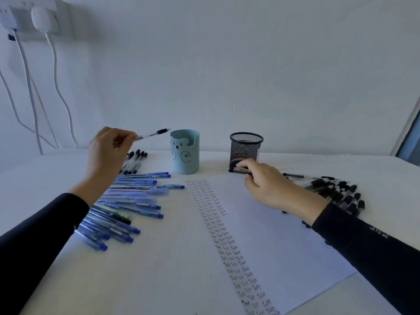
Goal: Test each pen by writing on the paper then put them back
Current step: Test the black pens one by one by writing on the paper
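While the table (341, 164) carries smooth white paper (284, 235), the left hand (106, 151), raised beyond the paper's far-left corner, pinches a clear, black-gripped pen (154, 133) by its end; the right hand (268, 185), at the paper's far edge, curls its fingers round a black pen (241, 171)

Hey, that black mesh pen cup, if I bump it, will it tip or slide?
Probably light: the black mesh cup is open wire with no pens sticking out, so a nudge would likely slide it on the smooth table. It stands taller than wide, so a knock near the rim may tip it.
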### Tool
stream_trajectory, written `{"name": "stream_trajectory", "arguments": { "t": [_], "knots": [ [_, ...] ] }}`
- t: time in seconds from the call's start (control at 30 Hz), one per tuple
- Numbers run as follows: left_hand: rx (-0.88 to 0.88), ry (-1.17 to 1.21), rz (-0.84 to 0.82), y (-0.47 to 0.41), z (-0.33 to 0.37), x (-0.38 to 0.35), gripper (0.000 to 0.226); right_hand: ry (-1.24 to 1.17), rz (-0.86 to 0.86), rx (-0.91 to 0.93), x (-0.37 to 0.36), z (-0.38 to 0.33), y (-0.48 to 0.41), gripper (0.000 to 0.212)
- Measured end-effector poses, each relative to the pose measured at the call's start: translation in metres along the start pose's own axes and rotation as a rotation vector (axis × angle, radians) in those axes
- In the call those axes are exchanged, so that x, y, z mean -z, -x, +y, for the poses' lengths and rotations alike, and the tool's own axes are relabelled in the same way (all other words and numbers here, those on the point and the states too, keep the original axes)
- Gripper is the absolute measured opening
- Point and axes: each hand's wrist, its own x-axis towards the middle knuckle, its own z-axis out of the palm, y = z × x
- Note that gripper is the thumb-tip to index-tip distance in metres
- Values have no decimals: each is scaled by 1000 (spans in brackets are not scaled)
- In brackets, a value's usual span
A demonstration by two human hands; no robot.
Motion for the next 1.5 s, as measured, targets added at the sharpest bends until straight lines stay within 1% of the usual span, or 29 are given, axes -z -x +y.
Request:
{"name": "stream_trajectory", "arguments": {
  "t": [0.07,0.13,0.23,0.33,0.43,0.47,0.53,0.57,0.63,0.7,0.77,0.83,0.87,0.9,0.93,0.97,1.03,1.07,1.13,1.2,1.27,1.33,1.4,1.43,1.5],
  "knots": [
    [20,-33,72,-2,-12,5,19,-40,-49,2,-3,-3,3,30],
    [93,-109,79,-4,-25,8,21,-70,-66,42,-5,-7,5,27],
    [134,-247,-41,-3,-43,5,19,-66,-78,73,-6,-12,8,25],
    [140,-314,-126,0,-52,-5,17,5,-81,84,-7,-14,10,23],
    [145,-363,-245,1,-61,-13,30,36,-78,92,-6,-17,12,23],
    [150,-376,-284,1,-64,-15,30,-2,-76,62,-6,-18,12,29],
    [151,-397,-342,3,-67,-14,27,-157,-65,-44,-3,-21,10,51],
    [137,-409,-366,4,-69,-14,26,-228,-63,-88,-1,-22,9,56],
    [122,-437,-390,4,-69,-12,28,-333,-58,-125,0,-20,8,55],
    [119,-443,-359,3,-63,-9,30,-475,-48,-128,2,-19,5,50],
    [72,-400,-322,2,-51,-7,28,-630,-68,-117,9,-20,2,55],
    [-22,-281,-351,5,-33,-9,24,-704,-102,-131,16,-22,0,64],
    [-84,-213,-399,9,-23,-11,22,-748,-111,-121,17,-23,-1,64],
    [-142,-162,-465,13,-13,-12,22,-825,-108,-115,18,-25,0,58],
    [-186,-135,-551,19,-2,-14,28,-929,-102,-112,17,-26,1,50],
    [-223,-111,-627,24,7,-17,40,-1041,-110,-123,16,-28,3,45],
    [-243,-46,-754,36,25,-24,59,-1212,-195,-177,15,-34,6,49],
    [-243,-34,-813,41,33,-26,64,-1210,-239,-210,13,-35,7,54],
    [-240,-85,-926,50,44,-31,75,-1102,-281,-264,9,-38,10,59],
    [-236,-176,-1009,56,50,-33,92,-1032,-285,-268,4,-40,12,48],
    [-208,-212,-1039,58,51,-32,102,-972,-297,-240,0,-38,13,37],
    [-161,-205,-1055,58,50,-31,101,-896,-312,-214,-1,-39,14,30],
    [-137,-202,-1067,57,49,-32,99,-818,-292,-193,-3,-40,15,20],
    [-127,-204,-1075,57,48,-32,98,-779,-265,-188,-6,-42,16,19],
    [-111,-193,-1089,58,49,-33,97,-731,-172,-196,-13,-43,18,31]
  ]
}}
